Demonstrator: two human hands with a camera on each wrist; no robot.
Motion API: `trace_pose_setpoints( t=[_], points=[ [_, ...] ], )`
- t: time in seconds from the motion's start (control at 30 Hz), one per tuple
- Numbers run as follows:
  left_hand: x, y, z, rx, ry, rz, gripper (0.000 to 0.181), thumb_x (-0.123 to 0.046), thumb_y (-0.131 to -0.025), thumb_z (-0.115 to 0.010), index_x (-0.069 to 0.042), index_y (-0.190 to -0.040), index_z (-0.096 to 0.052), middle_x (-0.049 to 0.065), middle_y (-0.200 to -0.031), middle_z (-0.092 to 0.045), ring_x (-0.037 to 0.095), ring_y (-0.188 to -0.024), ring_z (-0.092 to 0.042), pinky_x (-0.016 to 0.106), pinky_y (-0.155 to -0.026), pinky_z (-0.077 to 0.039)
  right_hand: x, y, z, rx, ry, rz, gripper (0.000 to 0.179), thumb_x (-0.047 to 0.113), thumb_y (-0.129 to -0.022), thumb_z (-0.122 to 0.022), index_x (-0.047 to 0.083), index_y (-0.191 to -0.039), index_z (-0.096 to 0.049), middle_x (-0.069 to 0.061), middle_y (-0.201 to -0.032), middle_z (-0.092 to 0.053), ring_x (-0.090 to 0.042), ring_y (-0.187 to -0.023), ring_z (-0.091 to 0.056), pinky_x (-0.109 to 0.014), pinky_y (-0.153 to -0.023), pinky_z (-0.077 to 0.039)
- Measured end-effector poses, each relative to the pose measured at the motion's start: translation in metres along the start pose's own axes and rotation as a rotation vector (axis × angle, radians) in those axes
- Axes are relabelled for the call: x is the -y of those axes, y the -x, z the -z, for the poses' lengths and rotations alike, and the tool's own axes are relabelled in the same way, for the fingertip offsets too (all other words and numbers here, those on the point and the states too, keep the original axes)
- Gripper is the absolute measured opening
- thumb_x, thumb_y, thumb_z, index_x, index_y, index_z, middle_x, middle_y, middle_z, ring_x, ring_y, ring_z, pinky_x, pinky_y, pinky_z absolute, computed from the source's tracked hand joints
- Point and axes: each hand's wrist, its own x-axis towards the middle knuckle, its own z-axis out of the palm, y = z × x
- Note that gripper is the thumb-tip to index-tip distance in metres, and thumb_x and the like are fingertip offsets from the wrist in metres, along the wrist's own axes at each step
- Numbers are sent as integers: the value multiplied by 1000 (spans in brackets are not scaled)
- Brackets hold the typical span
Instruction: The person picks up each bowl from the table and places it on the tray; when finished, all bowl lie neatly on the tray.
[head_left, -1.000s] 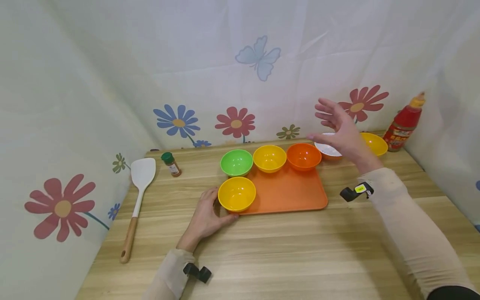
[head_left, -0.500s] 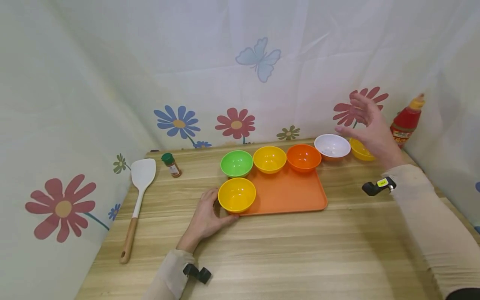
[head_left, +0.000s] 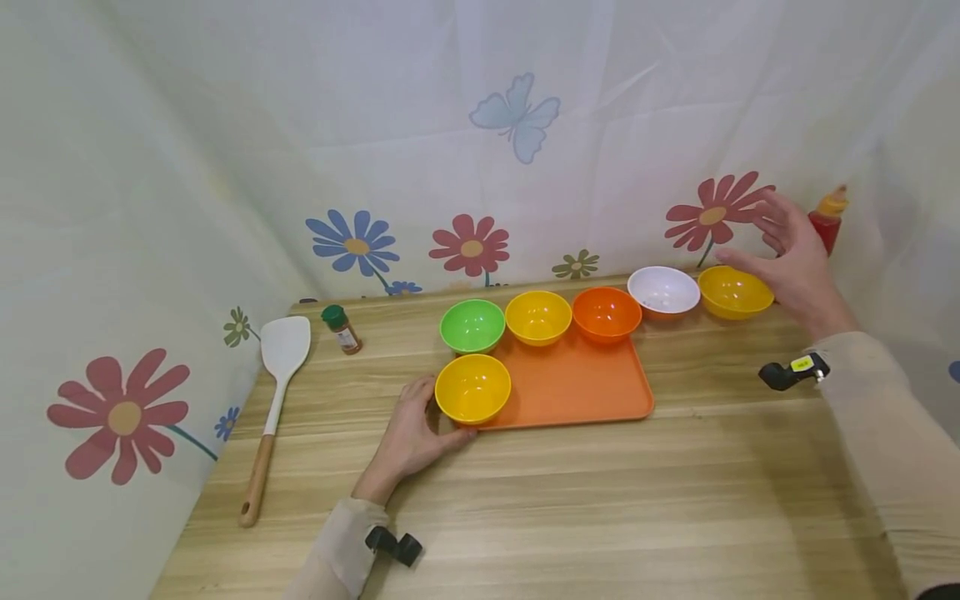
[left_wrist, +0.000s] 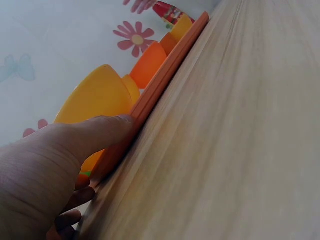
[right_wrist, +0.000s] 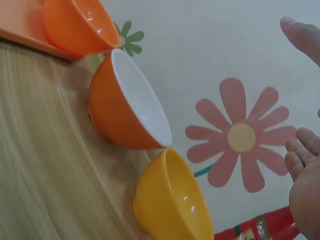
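Observation:
My left hand (head_left: 411, 435) holds the near left corner of an orange tray (head_left: 577, 392), the thumb lying along its front edge in the left wrist view. Right beside those fingers sits a yellow bowl (head_left: 472, 390) on the tray. Along the tray's back stand a green bowl (head_left: 472, 327), another yellow bowl (head_left: 538, 318) and an orange bowl (head_left: 607, 315). My right hand (head_left: 801, 271) hovers at the right with fingers spread and nothing in it. It overlaps a red sauce bottle (head_left: 826, 225) with a yellow cap, most of which it hides.
Right of the tray, a bowl with white inside and orange outside (head_left: 663, 292) and a yellow bowl (head_left: 735, 292) stand on the wooden table (head_left: 570, 517). At the left are a white spatula (head_left: 285, 350) and a green-capped spice jar (head_left: 342, 330). A flowered curtain (head_left: 375, 108) borders the table.
My right hand has moved rightward, from over the white-lined bowl past the far right yellow bowl to in front of the sauce bottle. The left hand and the tray have stayed put.

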Motion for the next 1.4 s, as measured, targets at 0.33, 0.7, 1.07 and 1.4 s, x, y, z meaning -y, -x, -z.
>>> trace_pose_setpoints(
  t=[0.33, 0.7, 1.07, 1.4],
  points=[
    [1, 0, 1, -3, -2, -2, 98, -54, -80, -99, -12, -158, -58, 12, -160, -56, 35, -152, -48, 63, -128, -41, -29, 6, 9, 9, 3, -85, 101, 53, -102, -78, 39, -179, -14, 0, -187, -16, -28, -172, -21, -50, -139, -20],
    [1, 0, 1, 4, -9, 10, 100, -55, -79, -99, -12, -159, -58, 11, -161, -55, 35, -153, -47, 62, -129, -39, -65, 17, 8, 4, 61, -151, 108, 61, -99, -77, 32, -180, -12, -10, -187, -16, -43, -168, -24, -51, -136, -28],
    [3, 0, 0, 0, -13, 11, 100, -55, -79, -99, -12, -159, -57, 11, -161, -56, 35, -152, -48, 62, -129, -40, -90, 23, 4, 52, 86, -198, 118, 64, -98, -77, 13, -180, -9, -22, -184, -17, -51, -163, -29, -56, -132, -33],
    [0, 0, 2, 3, -18, 1, 99, -53, -79, -100, -12, -158, -58, 11, -160, -57, 34, -152, -48, 61, -129, -40, -107, 27, -1, 82, 82, -243, 128, 69, -93, -79, 11, -179, -4, -22, -185, -13, -54, -158, -32, -70, -130, -31]
  ],
)
